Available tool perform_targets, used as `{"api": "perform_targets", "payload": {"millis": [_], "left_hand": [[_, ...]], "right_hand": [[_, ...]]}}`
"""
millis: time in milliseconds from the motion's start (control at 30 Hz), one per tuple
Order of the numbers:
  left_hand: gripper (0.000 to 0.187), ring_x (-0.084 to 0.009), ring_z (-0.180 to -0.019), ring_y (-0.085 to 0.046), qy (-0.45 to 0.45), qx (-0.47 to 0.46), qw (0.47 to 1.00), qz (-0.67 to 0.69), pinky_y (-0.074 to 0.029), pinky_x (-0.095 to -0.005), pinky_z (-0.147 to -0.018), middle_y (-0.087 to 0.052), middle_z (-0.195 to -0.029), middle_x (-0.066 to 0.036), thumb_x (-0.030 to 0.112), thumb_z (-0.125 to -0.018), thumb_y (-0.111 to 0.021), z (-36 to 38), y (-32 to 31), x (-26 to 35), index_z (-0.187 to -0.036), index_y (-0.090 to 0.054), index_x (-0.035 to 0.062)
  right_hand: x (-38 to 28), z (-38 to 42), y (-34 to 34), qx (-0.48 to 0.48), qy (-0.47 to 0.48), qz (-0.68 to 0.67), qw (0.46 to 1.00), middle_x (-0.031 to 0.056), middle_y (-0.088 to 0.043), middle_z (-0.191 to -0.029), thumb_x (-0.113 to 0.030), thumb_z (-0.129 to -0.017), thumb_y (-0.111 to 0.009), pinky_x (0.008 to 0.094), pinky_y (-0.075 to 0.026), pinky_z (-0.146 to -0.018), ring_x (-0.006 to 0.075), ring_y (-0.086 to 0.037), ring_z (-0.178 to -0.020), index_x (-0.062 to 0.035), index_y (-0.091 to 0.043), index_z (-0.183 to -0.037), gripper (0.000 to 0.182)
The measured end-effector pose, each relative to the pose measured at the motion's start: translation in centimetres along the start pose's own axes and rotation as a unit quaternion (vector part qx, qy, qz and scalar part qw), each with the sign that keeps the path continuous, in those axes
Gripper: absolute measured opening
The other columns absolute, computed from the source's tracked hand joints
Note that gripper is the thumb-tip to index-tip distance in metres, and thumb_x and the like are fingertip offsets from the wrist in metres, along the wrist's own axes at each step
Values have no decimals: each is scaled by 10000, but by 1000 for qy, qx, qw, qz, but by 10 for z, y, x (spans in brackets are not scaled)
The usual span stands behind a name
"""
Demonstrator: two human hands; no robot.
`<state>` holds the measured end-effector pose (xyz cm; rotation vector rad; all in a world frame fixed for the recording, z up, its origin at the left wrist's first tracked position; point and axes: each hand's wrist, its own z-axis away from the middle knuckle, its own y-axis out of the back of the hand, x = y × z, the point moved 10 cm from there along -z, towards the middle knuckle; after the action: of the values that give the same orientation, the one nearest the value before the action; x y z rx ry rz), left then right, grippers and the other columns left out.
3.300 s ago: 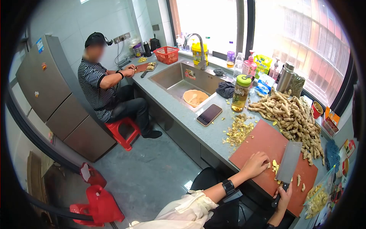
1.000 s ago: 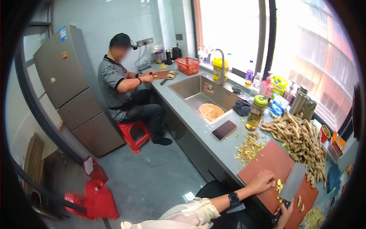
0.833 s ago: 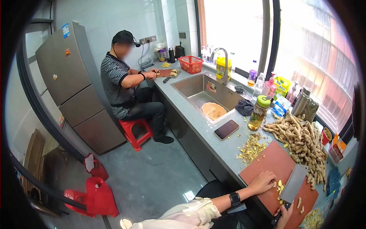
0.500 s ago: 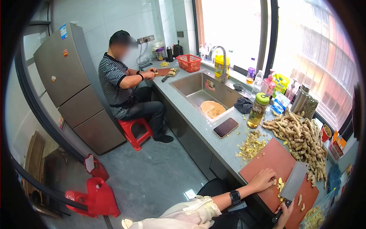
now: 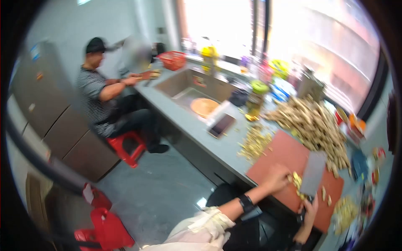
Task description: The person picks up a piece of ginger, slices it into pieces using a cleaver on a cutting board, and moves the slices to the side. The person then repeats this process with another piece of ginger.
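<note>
My right hand (image 5: pixel 310 210) is wrapped round the dark handle of a cleaver (image 5: pixel 313 172), whose broad blade points away over the red-brown cutting board (image 5: pixel 270 161). Left of the blade, my left hand (image 5: pixel 277 178) rests on the board with its fingers curled together. A small pale bit, apparently a piece of ginger (image 5: pixel 289 178), shows at those fingertips. Cut yellow ginger slices (image 5: pixel 298 184) lie between my left hand and the blade. Right of the cleaver are a few small ginger pieces (image 5: pixel 324 193). The view is blurred.
Beyond the board is a big heap of ginger (image 5: pixel 312 125), with a pile of peelings (image 5: pixel 254 142) beside it. A phone (image 5: pixel 222 125), a green-lidded jar (image 5: pixel 256 100) and the sink (image 5: pixel 192 90) follow along the counter. Another person (image 5: pixel 104 92) sits at the far end.
The camera view has swung, so the scene sits further left and is smeared. The cleaver blade has come nearer the ginger slices and points more straight ahead. Both hands keep their holds.
</note>
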<state>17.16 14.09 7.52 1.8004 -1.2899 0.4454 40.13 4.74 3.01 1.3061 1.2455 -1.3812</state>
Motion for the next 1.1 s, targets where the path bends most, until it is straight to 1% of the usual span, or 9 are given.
{"api": "perform_targets", "payload": {"millis": [167,200,267,333,600,800,967,1067,1100], "left_hand": [[114,-327,-837,-655,-13,-11,1000,-23,-512,-438,-788,-710,-844,-91,159,-774,-815,-1,4,5,-858,-750,119],[104,-326,-853,-650,-5,-31,999,-14,-512,-431,-798,-713,-854,-87,142,-775,-812,-1,-3,-1,-850,-746,110],[134,-313,-900,-648,3,-39,999,-13,-511,-421,-821,-720,-909,-91,105,-783,-795,2,-4,-2,-900,-733,85],[178,-306,-908,-639,14,-50,999,-15,-512,-425,-828,-714,-943,-83,108,-791,-789,4,-6,-3,-951,-717,78],[150,-287,-937,-630,14,-79,997,-21,-458,-421,-871,-686,-919,-59,122,-817,-755,4,-11,-1,-958,-710,104],[120,-295,-933,-625,9,-76,997,-24,-454,-429,-854,-674,-902,-66,125,-818,-753,3,-9,1,-931,-717,105],[142,-303,-929,-629,4,-69,997,-34,-462,-433,-840,-681,-907,-73,123,-811,-769,4,-8,1,-941,-717,101],[163,-310,-927,-633,6,-66,997,-39,-470,-435,-830,-688,-914,-79,126,-804,-787,5,-8,0,-947,-717,94],[167,-312,-928,-632,7,-65,997,-42,-470,-436,-830,-689,-916,-81,132,-804,-790,4,-8,0,-949,-717,94]], "right_hand": [[-12,8,-5,19,-38,21,999,34,-572,-700,-110,-929,-635,260,-467,-485,123,-551,-519,-5,-546,-1296,392],[-11,7,-5,7,-46,33,998,30,-569,-696,-107,-919,-630,253,-486,-485,113,-540,-496,-13,-437,-1516,635],[-13,10,-5,4,-60,12,998,35,-579,-732,-96,-922,-630,247,-486,-500,109,-553,-521,-5,-461,-1472,583],[-22,12,-6,-3,-69,12,998,30,-596,-782,-77,-940,-634,241,-494,-536,100,-570,-589,-1,-521,-1337,419],[-53,10,-26,-52,-81,84,992,13,-594,-794,-77,-927,-651,243,-491,-537,86,-599,-654,0,-550,-1330,422],[-61,9,-46,-108,-114,252,955,0,-575,-736,-100,-929,-652,263,-467,-536,83,-574,-584,-27,-589,-1247,332],[-71,4,-54,-114,-85,311,940,22,-597,-727,-120,-932,-652,275,-467,-530,103,-586,-579,-31,-591,-1206,294],[-69,2,-56,-130,-96,333,929,86,-621,-756,-153,-913,-653,340,-502,-576,176,-622,-609,-32,-567,-1191,316],[-69,2,-58,-139,-101,360,917,115,-634,-783,-177,-916,-649,372,-513,-617,229,-646,-659,-33,-559,-1199,330]]}}
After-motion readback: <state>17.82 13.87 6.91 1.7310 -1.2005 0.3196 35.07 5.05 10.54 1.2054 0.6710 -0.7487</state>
